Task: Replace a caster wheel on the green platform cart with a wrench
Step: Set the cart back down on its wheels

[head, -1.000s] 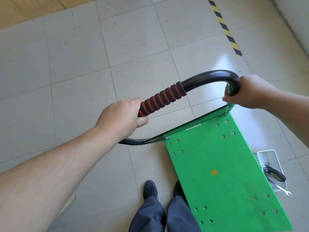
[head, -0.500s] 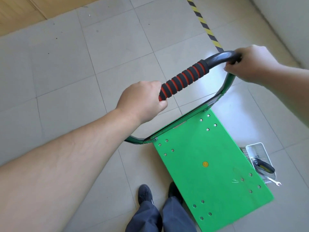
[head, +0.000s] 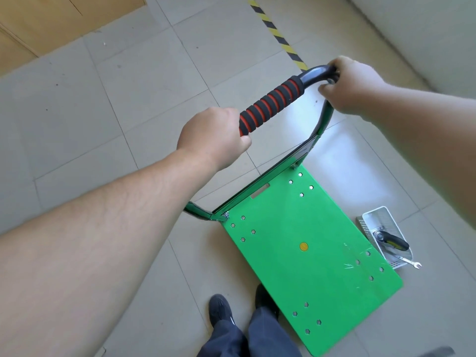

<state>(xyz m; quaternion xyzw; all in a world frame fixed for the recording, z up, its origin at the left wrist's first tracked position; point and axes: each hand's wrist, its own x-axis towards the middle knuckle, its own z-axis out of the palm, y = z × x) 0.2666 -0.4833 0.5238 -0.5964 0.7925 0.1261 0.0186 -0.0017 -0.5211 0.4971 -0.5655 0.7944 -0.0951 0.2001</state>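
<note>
The green plastic platform cart (head: pixel 304 243) stands on the tiled floor (head: pixel 128 104); no writing on it is readable. The left hand (head: pixel 213 137) has a closed grip around the black-and-red foam handle sleeve (head: pixel 270 104); the right hand (head: pixel 353 85) grips the black handle corner. A silver wrench (head: pixel 409 262) lies beside a white basket (head: pixel 378 220).

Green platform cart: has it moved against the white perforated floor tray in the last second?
Yes, away from the person. The near corner of the green platform cart, earlier well past the white perforated tray, now lies beside its near end.
</note>
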